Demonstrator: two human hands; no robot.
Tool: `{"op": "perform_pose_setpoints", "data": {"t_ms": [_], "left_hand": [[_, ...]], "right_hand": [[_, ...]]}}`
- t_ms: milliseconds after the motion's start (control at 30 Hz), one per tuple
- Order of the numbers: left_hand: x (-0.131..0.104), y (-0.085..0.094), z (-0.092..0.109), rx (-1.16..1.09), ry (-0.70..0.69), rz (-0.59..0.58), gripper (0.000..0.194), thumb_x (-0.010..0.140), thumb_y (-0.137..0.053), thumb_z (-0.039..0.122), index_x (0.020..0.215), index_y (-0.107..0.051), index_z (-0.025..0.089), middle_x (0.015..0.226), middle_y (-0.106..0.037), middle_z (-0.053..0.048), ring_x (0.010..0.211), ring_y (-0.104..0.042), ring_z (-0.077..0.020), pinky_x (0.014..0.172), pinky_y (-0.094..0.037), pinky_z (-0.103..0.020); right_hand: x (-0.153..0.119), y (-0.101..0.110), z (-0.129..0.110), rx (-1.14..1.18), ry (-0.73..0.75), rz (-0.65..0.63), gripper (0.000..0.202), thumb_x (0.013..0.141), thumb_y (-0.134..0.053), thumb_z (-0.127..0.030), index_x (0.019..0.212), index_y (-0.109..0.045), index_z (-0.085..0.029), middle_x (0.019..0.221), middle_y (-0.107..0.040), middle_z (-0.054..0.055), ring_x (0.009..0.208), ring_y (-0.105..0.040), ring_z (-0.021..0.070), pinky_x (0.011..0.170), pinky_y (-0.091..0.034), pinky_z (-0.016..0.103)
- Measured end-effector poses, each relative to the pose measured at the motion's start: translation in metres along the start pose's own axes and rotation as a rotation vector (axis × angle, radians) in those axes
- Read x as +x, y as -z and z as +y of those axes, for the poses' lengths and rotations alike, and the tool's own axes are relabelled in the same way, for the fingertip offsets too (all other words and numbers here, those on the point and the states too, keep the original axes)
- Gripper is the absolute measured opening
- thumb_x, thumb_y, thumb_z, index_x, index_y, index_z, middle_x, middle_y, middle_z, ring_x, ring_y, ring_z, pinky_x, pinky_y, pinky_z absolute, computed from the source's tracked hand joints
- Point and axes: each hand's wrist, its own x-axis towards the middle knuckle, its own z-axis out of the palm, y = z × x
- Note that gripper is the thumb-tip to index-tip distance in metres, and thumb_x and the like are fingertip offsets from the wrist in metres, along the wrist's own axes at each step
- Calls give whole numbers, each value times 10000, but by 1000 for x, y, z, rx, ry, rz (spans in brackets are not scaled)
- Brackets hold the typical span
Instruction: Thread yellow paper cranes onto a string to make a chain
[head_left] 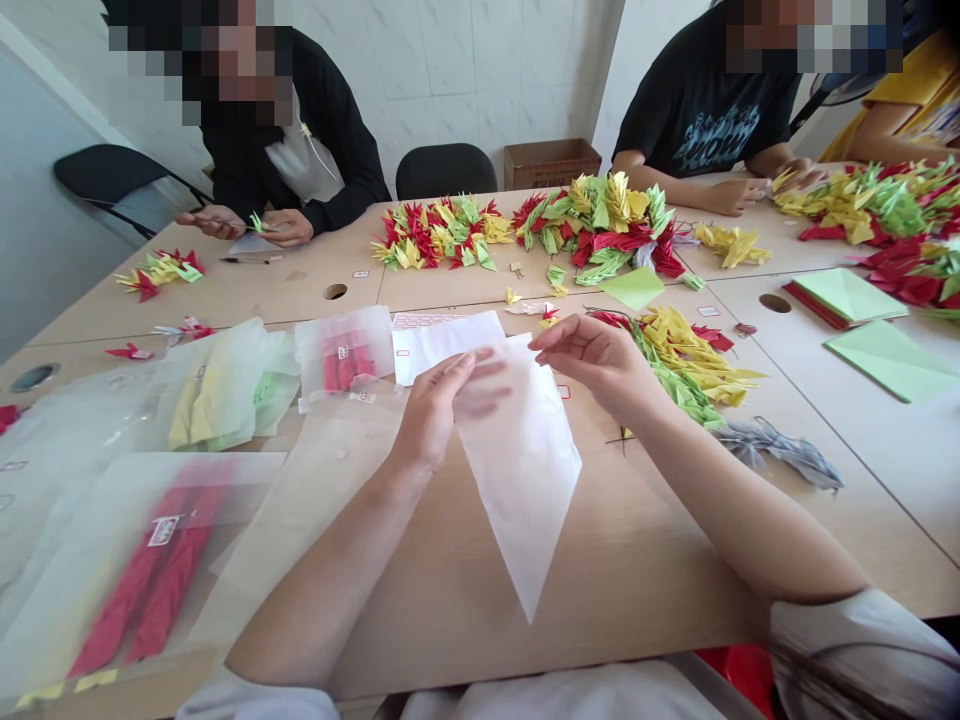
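Note:
A folded sheet of white translucent paper [525, 480] hangs above the table, its pointed end toward me. My left hand [442, 400] grips its upper left side, with the thumb in front and the fingers showing through from behind. At the paper's upper right edge is my right hand [592, 360], thumb and fingertips pinched together; whatever lies between them is too small to make out. Behind the paper lies a printed white sheet [450, 333] with red label outlines. A translucent packet with red folded paper [349, 355] rests left of that sheet.
Larger translucent packets [161, 560] cover the left side. Folded red, yellow and green paper pieces [442, 232] are heaped at the back, with more [690, 350] at the right. Green paper squares [892, 358] lie far right. Across the table, people's hands [255, 225] work.

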Motion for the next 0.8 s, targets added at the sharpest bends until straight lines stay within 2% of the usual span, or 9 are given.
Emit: {"op": "perform_pose_setpoints", "data": {"t_ms": [33, 200, 300, 367, 433, 533, 633, 733, 800], "left_hand": [[0, 0, 0, -8, -3, 13, 497, 856, -621, 512, 1229, -672, 187, 1263, -679, -135, 958, -732, -288, 782, -568, -349], [0, 3, 2, -23, -16, 24, 522, 893, -576, 488, 1330, -605, 205, 1342, -628, -122, 987, -717, -285, 766, -596, -362], [1, 5, 1, 3, -37, 8, 529, 897, -570, 499, 1355, -584, 236, 1381, -598, -100, 1016, -699, -270, 750, -610, -352], [0, 5, 0, 26, -59, 8, 524, 895, -575, 493, 1360, -578, 250, 1420, -562, -81, 1034, -678, -249, 731, -619, -334], [-2, 3, 0, 37, -66, 16, 534, 891, -583, 481, 1374, -564, 253, 1459, -517, -71, 1017, -664, -221, 735, -626, -331], [-5, 1, 2, 38, -60, 1, 586, 887, -590, 480, 1424, -504, 261, 1496, -458, -74, 1024, -658, -210, 780, -624, -349], [-4, 2, 2, 123, -105, -9, 599, 893, -563, 533, 1434, -483, 287, 1490, -454, -73, 1134, -631, -259, 781, -607, -342], [3, 7, -3, 245, -181, 65, 592, 892, -527, 599, 1395, -519, 288, 1441, -507, -84, 1228, -572, -287, 874, -552, -357], [9, 12, -8, 268, -233, 135, 628, 882, -536, 617, 1425, -464, 308, 1452, -493, -88, 1281, -528, -283, 1000, -474, -394]], "right_hand": [[-1, 0, 0, -44, 20, 0, 42, 826, -627, -209, 839, -651, -178, 924, -684, 47, 811, -647, 161, 815, -524, 342], [-6, -2, -4, -255, 51, -45, 246, 886, -434, -177, 813, -669, -177, 794, -611, 28, 719, -563, 153, 704, -445, 308], [-15, -11, -8, -483, 109, -106, 271, 953, -449, -331, 922, -668, -175, 844, -612, 46, 751, -569, 174, 703, -434, 315], [-22, -21, -7, -743, 197, -123, 375, 908, -560, -508, 1001, -657, -157, 945, -628, 85, 822, -584, 211, 763, -433, 348], [-30, -30, -4, -1019, 280, -98, 483, 843, -630, -590, 1021, -655, -141, 988, -628, 120, 873, -587, 254, 811, -413, 388], [-34, -36, 1, -1253, 340, -28, 261, 932, -560, -384, 910, -675, -151, 910, -639, 110, 877, -591, 257, 796, -379, 387], [-29, -29, -2, -1155, 319, 28, 188, 922, -522, -208, 817, -673, -169, 825, -643, 69, 800, -582, 205, 762, -377, 349], [-20, -13, -16, -862, 216, 39, 146, 881, -574, -205, 779, -675, -181, 800, -637, 36, 689, -536, 154, 665, -385, 297], [-17, -2, -27, -681, 116, 33, 145, 873, -596, -236, 777, -694, -189, 786, -639, 23, 649, -513, 141, 612, -374, 284]]}}
